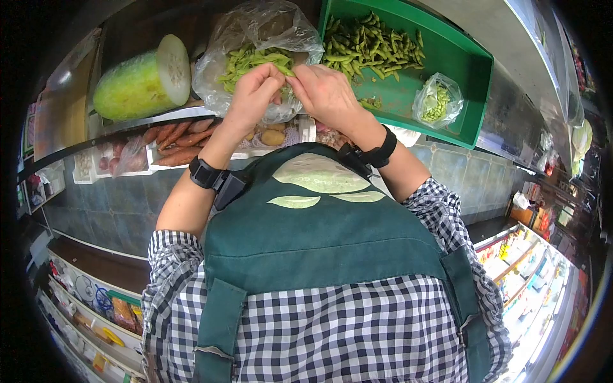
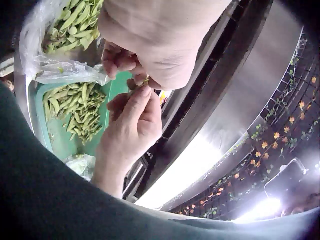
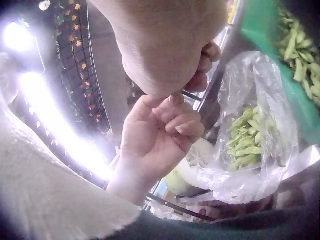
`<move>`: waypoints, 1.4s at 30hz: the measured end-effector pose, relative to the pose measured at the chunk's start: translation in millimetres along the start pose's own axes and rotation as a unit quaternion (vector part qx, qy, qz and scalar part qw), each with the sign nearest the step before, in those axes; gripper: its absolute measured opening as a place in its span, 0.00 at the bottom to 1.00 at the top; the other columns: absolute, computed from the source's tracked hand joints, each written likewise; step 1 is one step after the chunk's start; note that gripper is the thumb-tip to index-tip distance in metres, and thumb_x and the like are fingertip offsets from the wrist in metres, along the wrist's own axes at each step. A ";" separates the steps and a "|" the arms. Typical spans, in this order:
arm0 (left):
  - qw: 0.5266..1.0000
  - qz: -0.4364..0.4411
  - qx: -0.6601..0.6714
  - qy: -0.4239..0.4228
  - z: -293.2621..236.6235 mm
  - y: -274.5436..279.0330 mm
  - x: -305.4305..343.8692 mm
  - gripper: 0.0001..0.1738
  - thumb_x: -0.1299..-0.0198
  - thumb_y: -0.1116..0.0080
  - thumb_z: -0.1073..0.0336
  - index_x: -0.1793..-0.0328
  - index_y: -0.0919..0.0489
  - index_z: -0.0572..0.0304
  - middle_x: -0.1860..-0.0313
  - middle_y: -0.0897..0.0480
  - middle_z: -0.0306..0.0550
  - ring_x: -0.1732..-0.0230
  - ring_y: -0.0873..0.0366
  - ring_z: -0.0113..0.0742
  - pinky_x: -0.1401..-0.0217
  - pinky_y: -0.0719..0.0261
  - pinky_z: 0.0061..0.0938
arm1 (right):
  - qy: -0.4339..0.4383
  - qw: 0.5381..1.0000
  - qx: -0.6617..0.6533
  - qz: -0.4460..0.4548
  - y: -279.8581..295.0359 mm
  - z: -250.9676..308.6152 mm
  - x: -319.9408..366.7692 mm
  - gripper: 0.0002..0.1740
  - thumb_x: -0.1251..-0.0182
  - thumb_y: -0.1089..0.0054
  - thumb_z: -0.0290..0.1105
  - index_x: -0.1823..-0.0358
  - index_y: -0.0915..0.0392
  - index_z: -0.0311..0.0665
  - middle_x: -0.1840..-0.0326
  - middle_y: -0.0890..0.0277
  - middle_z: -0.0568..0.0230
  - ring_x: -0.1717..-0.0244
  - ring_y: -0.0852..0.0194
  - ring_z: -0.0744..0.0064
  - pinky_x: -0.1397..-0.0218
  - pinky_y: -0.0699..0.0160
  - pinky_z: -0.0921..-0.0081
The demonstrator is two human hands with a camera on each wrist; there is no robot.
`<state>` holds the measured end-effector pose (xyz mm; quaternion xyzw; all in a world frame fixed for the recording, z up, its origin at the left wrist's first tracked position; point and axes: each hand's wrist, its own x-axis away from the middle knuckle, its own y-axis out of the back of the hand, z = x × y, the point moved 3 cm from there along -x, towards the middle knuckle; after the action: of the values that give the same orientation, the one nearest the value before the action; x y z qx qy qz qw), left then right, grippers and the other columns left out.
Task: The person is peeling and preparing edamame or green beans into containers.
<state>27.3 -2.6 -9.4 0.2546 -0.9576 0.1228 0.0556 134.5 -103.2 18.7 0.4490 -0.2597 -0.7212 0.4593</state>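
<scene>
My two hands meet fingertip to fingertip over the near edge of a clear plastic bag (image 1: 214, 83) with light green soybean pods (image 1: 246, 62) inside. Between them is a small green soybean pod (image 1: 288, 72), mostly hidden by fingers. The left hand (image 1: 257, 92) pinches one end with thumb and curled fingers; the right hand (image 1: 327, 94) pinches the other. In the left wrist view, a sliver of green shows at the right hand's (image 2: 132, 127) thumb tip. Right of the bag, a green tray (image 1: 450, 48) holds a heap of darker soybean pods (image 1: 370, 48) and a small bag of shelled beans (image 1: 437, 102).
A cut winter melon (image 1: 137, 86) lies left of the bag. Below the counter edge are sweet potatoes (image 1: 182, 140) and potatoes (image 1: 272, 137) in bins. A metal-edged ledge (image 1: 447, 16) runs behind the tray. Stocked shelves (image 1: 530, 274) stand behind the person.
</scene>
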 end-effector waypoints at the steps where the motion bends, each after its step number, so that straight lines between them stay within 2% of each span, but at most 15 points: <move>1: 1.000 -0.002 -0.013 -0.018 3.2 2.8 -0.6 0.08 0.39 0.52 0.68 0.71 0.31 0.61 0.79 0.34 0.33 0.77 0.37 0.21 0.72 0.35 0.19 | 0.000 1.000 0.000 0.000 1.6 1.2 -0.8 0.08 0.39 0.46 0.31 0.69 0.31 0.34 0.78 0.28 0.53 0.73 0.28 0.52 0.73 0.30 0.61; 2: 0.999 -0.005 -0.026 -0.037 4.7 4.8 -0.7 0.09 0.39 0.51 0.67 0.71 0.30 0.63 0.79 0.31 0.34 0.77 0.32 0.21 0.74 0.35 0.18 | 0.014 1.000 -0.001 -0.004 4.1 4.3 -2.0 0.07 0.40 0.45 0.30 0.67 0.30 0.34 0.78 0.28 0.53 0.73 0.28 0.53 0.72 0.30 0.61; 6: 0.999 -0.004 -0.027 -0.046 4.6 7.5 0.0 0.09 0.39 0.51 0.68 0.71 0.29 0.63 0.79 0.30 0.34 0.78 0.32 0.20 0.74 0.35 0.16 | 0.040 0.999 -0.004 -0.013 9.6 10.5 -3.8 0.09 0.41 0.44 0.28 0.61 0.28 0.33 0.77 0.28 0.54 0.74 0.28 0.54 0.72 0.29 0.63; 22: 0.996 -0.026 -0.066 -0.047 6.3 7.2 2.4 0.09 0.43 0.53 0.71 0.76 0.28 0.64 0.81 0.27 0.37 0.81 0.32 0.20 0.78 0.36 0.17 | 0.106 0.994 0.022 0.022 12.3 11.8 -3.1 0.10 0.43 0.42 0.28 0.61 0.27 0.32 0.77 0.29 0.54 0.76 0.28 0.55 0.74 0.29 0.64; 25: 0.998 -0.035 -0.028 -0.045 -0.3 4.1 4.4 0.10 0.43 0.54 0.71 0.77 0.29 0.65 0.81 0.27 0.38 0.82 0.32 0.21 0.79 0.35 0.17 | 0.085 0.994 -0.064 -0.030 8.1 11.2 -2.2 0.07 0.38 0.44 0.30 0.67 0.27 0.32 0.81 0.30 0.59 0.80 0.31 0.65 0.76 0.31 0.69; 26: 0.998 -0.036 0.010 -0.042 -2.0 2.7 4.7 0.10 0.43 0.54 0.71 0.77 0.29 0.65 0.81 0.27 0.38 0.82 0.32 0.21 0.79 0.35 0.17 | -0.068 0.978 -0.196 0.021 6.7 7.5 -1.1 0.09 0.36 0.45 0.32 0.69 0.28 0.32 0.83 0.32 0.63 0.81 0.34 0.72 0.77 0.34 0.73; 27: 0.998 -0.037 0.010 -0.043 -2.1 0.5 4.6 0.10 0.43 0.54 0.71 0.77 0.29 0.65 0.81 0.27 0.38 0.82 0.32 0.21 0.79 0.35 0.17 | -0.216 0.920 -0.318 0.072 2.7 4.7 1.5 0.12 0.34 0.46 0.34 0.71 0.29 0.33 0.85 0.33 0.67 0.82 0.37 0.79 0.78 0.37 0.76; 28: 0.998 -0.039 0.040 -0.037 -1.5 -1.4 4.2 0.10 0.43 0.55 0.71 0.77 0.29 0.65 0.81 0.28 0.38 0.82 0.32 0.21 0.79 0.35 0.18 | -0.215 0.920 -0.319 0.073 1.7 4.3 0.7 0.12 0.34 0.46 0.34 0.71 0.29 0.33 0.85 0.33 0.67 0.82 0.37 0.79 0.78 0.37 0.76; 30: 0.996 -0.042 0.071 -0.032 0.8 -1.0 3.9 0.10 0.43 0.55 0.72 0.76 0.30 0.64 0.81 0.29 0.38 0.81 0.32 0.21 0.79 0.35 0.18 | -0.263 0.889 -0.367 0.076 -3.6 -1.1 1.5 0.17 0.36 0.45 0.42 0.73 0.28 0.34 0.86 0.31 0.57 0.84 0.33 0.66 0.78 0.34 0.71; 31: 0.998 -0.031 0.045 -0.028 2.6 0.0 3.8 0.10 0.42 0.55 0.71 0.76 0.29 0.64 0.81 0.29 0.37 0.81 0.32 0.22 0.79 0.35 0.18 | -0.263 0.889 -0.367 0.076 -5.2 -1.6 1.5 0.17 0.36 0.45 0.42 0.73 0.28 0.34 0.86 0.31 0.57 0.84 0.33 0.66 0.78 0.34 0.71; 33: 0.999 -0.020 0.020 -0.025 2.5 -0.1 3.5 0.09 0.42 0.56 0.71 0.75 0.29 0.64 0.81 0.30 0.37 0.81 0.33 0.22 0.79 0.35 0.18 | -0.185 0.947 -0.257 0.049 -5.4 0.6 -1.5 0.19 0.35 0.45 0.43 0.73 0.28 0.33 0.86 0.32 0.60 0.85 0.33 0.69 0.79 0.35 0.72; 37: 0.999 0.022 0.037 -0.005 -6.6 -2.0 5.5 0.09 0.43 0.56 0.71 0.74 0.28 0.65 0.81 0.30 0.37 0.82 0.34 0.23 0.79 0.35 0.19 | -0.160 0.939 -0.304 0.031 -12.6 -1.0 -3.3 0.20 0.33 0.47 0.45 0.73 0.28 0.34 0.87 0.31 0.66 0.85 0.35 0.77 0.81 0.38 0.77; 39: 0.999 0.036 0.033 0.003 -6.4 0.4 7.6 0.09 0.44 0.57 0.70 0.74 0.28 0.65 0.81 0.31 0.37 0.82 0.34 0.24 0.79 0.35 0.19 | -0.253 0.828 -0.491 0.102 -20.9 -3.3 -3.6 0.21 0.32 0.48 0.45 0.75 0.27 0.35 0.87 0.30 0.70 0.87 0.38 0.83 0.83 0.42 0.82; 40: 0.999 0.044 0.019 0.008 -3.5 1.4 8.8 0.09 0.45 0.57 0.70 0.74 0.28 0.65 0.81 0.31 0.37 0.82 0.34 0.24 0.79 0.35 0.19 | -0.252 0.828 -0.491 0.102 -19.3 -4.6 -3.9 0.21 0.32 0.48 0.45 0.75 0.27 0.35 0.87 0.30 0.70 0.87 0.38 0.83 0.83 0.42 0.82; 42: 0.998 0.053 0.005 0.013 -2.3 2.2 9.5 0.09 0.45 0.57 0.70 0.73 0.28 0.65 0.81 0.31 0.37 0.82 0.34 0.24 0.79 0.36 0.19 | -0.333 0.753 -0.540 0.175 -20.9 -8.0 0.7 0.20 0.31 0.49 0.45 0.75 0.27 0.36 0.87 0.31 0.70 0.89 0.41 0.85 0.85 0.44 0.85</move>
<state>18.1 -4.6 -6.0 0.2020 -0.9684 0.1335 0.0601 132.5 -94.3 -1.7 -0.1952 -0.0375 -0.7524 0.6280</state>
